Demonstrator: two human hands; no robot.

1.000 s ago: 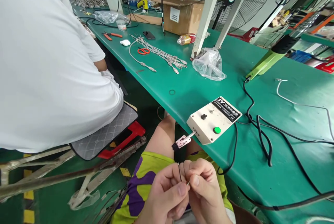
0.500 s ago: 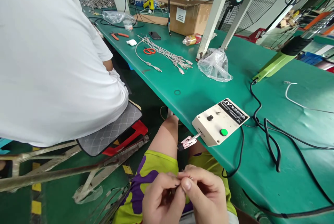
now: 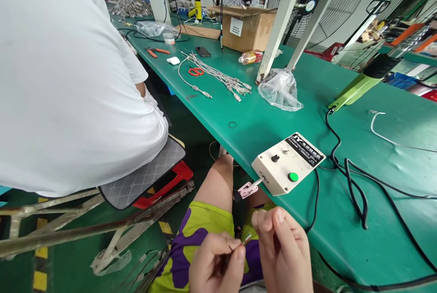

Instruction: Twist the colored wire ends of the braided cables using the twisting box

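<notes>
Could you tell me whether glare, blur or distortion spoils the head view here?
Head view: lighting is even, with soft sheen on the green table; straight posts lean from wide-angle distortion; the left hand and right hand are sharp, though the thin wire piece is too small to make out.

Left hand point(image 3: 215, 263) pinches a thin wire point(image 3: 245, 239) beside right hand point(image 3: 283, 247).

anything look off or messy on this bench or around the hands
A plastic bottle lies on its side on the green table by the cardboard box. A crumpled clear bag sits loose near the white post. Black cables sprawl in loops beside the beige control box. Nothing looks spilled or broken.
</notes>
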